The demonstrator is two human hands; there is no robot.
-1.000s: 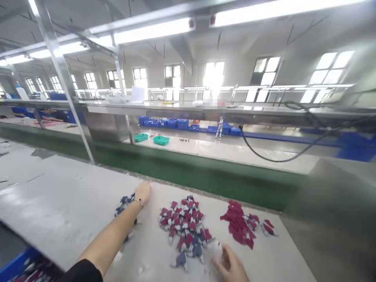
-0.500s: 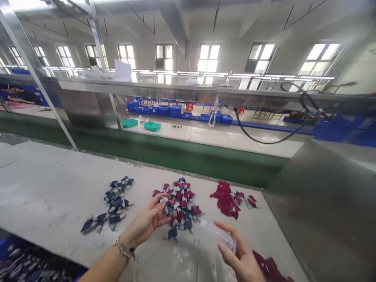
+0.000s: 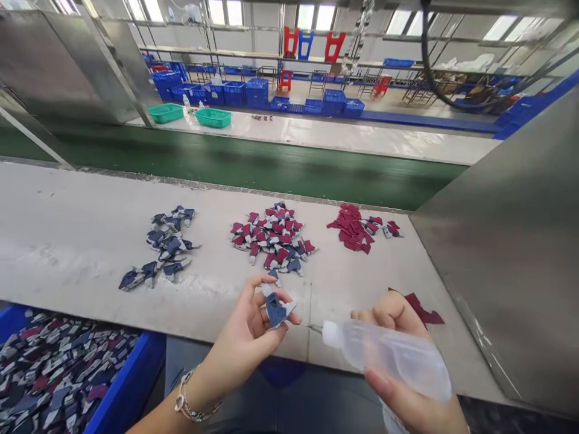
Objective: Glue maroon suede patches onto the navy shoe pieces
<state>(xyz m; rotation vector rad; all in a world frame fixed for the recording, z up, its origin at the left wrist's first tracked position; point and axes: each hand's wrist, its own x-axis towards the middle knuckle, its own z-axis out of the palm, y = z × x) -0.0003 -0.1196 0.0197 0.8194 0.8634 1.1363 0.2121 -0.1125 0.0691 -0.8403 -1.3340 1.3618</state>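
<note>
In my left hand [image 3: 248, 328] is a small navy and grey moulded piece [image 3: 277, 308], gripped by the fingertips with its navy face turned up. My right hand [image 3: 402, 355] is wrapped round a translucent squeeze bottle [image 3: 389, 352] with a white cap and a thin metal nozzle. The bottle lies nearly level, its tip pointing left, a short way from the piece and apart from it. Just beyond my left hand lies a heap of maroon, grey and navy pieces [image 3: 271, 235]. To the right of my right hand are loose maroon pieces [image 3: 423, 310].
Navy pieces [image 3: 169, 244] lie in a loose row on the left of the white table [image 3: 217, 301]. A maroon pile [image 3: 350, 229] is at the back right. A full blue bin [image 3: 122, 386] stands lower left. A metal panel [image 3: 511, 259] bounds the right; green baskets [image 3: 213, 117] stand beyond.
The view has tilted down. My left hand has drawn back from the heap with the navy and grey piece. The bottle is nearer me and more level, its nozzle turned toward the piece.
</note>
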